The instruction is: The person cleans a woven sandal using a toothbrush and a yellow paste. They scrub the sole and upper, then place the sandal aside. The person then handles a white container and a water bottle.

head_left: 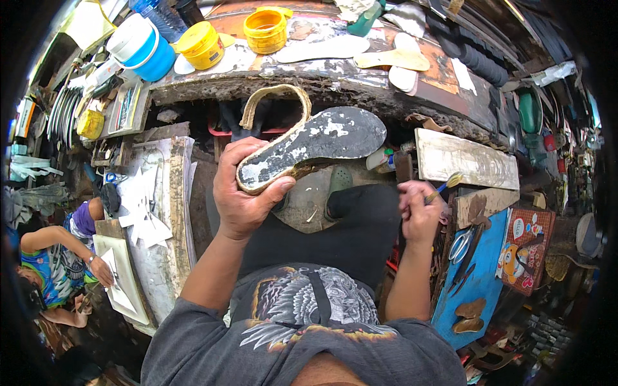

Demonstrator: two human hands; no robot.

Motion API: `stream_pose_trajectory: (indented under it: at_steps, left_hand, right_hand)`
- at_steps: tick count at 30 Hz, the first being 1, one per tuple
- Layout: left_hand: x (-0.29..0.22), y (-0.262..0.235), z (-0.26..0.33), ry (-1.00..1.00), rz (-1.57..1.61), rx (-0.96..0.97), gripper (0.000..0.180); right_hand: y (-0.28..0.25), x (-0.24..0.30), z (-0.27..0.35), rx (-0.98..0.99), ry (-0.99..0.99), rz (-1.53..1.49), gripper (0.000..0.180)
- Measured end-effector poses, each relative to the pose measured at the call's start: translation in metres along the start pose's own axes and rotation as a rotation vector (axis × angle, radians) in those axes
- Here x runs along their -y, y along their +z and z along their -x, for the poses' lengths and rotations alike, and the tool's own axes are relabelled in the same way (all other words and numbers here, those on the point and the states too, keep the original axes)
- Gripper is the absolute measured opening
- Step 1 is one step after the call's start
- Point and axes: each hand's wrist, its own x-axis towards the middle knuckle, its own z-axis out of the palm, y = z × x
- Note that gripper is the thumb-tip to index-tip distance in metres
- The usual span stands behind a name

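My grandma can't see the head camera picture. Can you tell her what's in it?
A person's left hand holds a black, white-patched shoe sole with a tan strip curling off it, while their right hand grips a small brush. Ahead, yellow tubs stand on a cluttered bench. Another person is at the left.

Between left grip [241,186] and right grip [420,209], air is open above the lap [322,248]. The sole [338,134] obstructs the way ahead.

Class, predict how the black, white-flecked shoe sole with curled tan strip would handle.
The sole looks stiff: held at one end by the left hand, without obvious sag. The strip may be springier: it arches beyond the sole.
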Motion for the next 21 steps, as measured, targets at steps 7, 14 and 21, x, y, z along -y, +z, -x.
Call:
stream_pose_trajectory:
  at_steps: [7,14,21]
  left_hand:
    - [-0.018,0.045,0.006,-0.209,0.188,-0.099,0.061]
    - [-0.026,0.065,0.011,-0.302,0.186,-0.031,0.052]
    - [-0.019,0.077,0.008,-0.728,0.668,-0.235,0.038]
  right_hand:
    - [0.036,0.007,0.044,0.160,0.194,-0.041,0.022]
    - [0.049,0.020,0.044,0.224,0.135,-0.098,0.024]
    - [0.050,0.015,0.040,0.174,0.330,-0.083,0.030]
